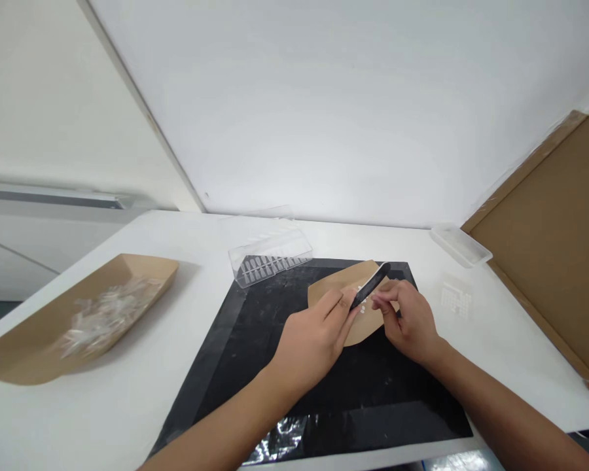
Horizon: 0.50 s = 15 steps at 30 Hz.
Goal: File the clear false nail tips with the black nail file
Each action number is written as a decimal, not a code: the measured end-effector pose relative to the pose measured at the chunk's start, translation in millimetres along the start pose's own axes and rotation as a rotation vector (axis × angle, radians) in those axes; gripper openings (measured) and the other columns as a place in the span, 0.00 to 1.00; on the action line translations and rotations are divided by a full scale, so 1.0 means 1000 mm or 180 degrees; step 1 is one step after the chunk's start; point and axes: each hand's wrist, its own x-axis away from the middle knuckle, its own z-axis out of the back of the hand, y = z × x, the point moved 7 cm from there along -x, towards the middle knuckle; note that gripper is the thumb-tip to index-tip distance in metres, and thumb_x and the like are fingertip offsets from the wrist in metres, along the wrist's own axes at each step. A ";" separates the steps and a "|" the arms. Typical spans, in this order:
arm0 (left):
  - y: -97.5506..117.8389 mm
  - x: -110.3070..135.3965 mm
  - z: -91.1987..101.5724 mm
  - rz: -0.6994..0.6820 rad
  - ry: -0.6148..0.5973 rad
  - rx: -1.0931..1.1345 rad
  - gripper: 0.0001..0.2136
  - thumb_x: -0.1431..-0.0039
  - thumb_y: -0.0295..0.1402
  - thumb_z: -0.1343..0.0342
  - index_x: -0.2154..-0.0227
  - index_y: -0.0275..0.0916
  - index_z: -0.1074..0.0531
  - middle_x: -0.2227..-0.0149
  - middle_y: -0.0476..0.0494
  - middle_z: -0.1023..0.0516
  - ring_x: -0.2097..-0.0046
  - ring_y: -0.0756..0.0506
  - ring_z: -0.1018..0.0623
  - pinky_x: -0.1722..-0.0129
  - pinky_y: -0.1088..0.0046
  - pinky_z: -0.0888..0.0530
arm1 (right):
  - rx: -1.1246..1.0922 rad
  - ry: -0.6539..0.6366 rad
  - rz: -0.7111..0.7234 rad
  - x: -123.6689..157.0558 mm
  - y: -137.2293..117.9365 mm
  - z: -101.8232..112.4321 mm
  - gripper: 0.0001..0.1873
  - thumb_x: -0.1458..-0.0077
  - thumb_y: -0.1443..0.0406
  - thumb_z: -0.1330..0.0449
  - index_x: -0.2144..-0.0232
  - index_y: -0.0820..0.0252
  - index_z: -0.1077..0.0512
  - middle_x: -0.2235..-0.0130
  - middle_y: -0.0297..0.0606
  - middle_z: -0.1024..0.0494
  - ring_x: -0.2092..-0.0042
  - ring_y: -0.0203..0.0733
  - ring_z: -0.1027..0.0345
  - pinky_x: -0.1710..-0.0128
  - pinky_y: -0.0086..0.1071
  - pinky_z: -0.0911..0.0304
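My left hand (321,330) is closed around the lower end of a black nail file (373,284) with a white edge, which slants up to the right. Beside it, my right hand (410,320) has thumb and forefinger pinched together close to the file; what they hold, if anything, is too small to make out. Under both hands lies a small brown paper tray (326,286) with several tiny white pieces (363,309) in it. The tray rests on a black mat (260,347).
A clear plastic box (269,258) with rows of nail-tip shapes stands at the mat's back left. Far left, a brown paper tray (147,265) holds crumpled clear plastic (110,314). A translucent container (461,245) sits back right, near a cardboard panel (550,255). A white wall (348,118) rises behind.
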 end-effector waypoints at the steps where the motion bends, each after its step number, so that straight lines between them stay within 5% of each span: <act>1: 0.000 0.001 0.000 0.0010 0.0034 -0.0001 0.13 0.25 0.33 0.50 0.43 0.38 0.29 0.57 0.44 0.16 0.61 0.47 0.15 0.60 0.75 0.19 | 0.0039 0.0029 0.0014 -0.001 0.000 0.002 0.06 0.30 0.67 0.44 0.63 0.52 0.35 0.68 0.34 0.21 0.65 0.43 0.25 0.64 0.39 0.33; 5: 0.001 0.004 -0.005 -0.0012 -0.0032 -0.0112 0.14 0.24 0.35 0.51 0.43 0.37 0.29 0.57 0.42 0.16 0.62 0.46 0.15 0.69 0.76 0.20 | 0.0144 0.0378 -0.0258 -0.004 0.009 0.012 0.06 0.30 0.66 0.43 0.63 0.52 0.34 0.67 0.34 0.21 0.63 0.44 0.24 0.64 0.38 0.33; 10: 0.002 0.005 -0.010 -0.0122 -0.0080 -0.0121 0.14 0.25 0.34 0.51 0.43 0.35 0.29 0.56 0.40 0.16 0.58 0.44 0.14 0.68 0.74 0.19 | 0.0325 -0.0021 0.0082 -0.004 0.002 0.002 0.07 0.30 0.69 0.45 0.64 0.53 0.35 0.67 0.35 0.20 0.63 0.44 0.24 0.62 0.39 0.35; 15: 0.001 0.005 -0.010 -0.0103 -0.0103 -0.0145 0.14 0.25 0.34 0.51 0.43 0.35 0.29 0.57 0.40 0.17 0.59 0.45 0.14 0.69 0.75 0.20 | 0.0438 0.0166 -0.0168 -0.006 0.008 0.009 0.06 0.30 0.69 0.43 0.62 0.54 0.35 0.69 0.31 0.20 0.65 0.43 0.24 0.59 0.40 0.39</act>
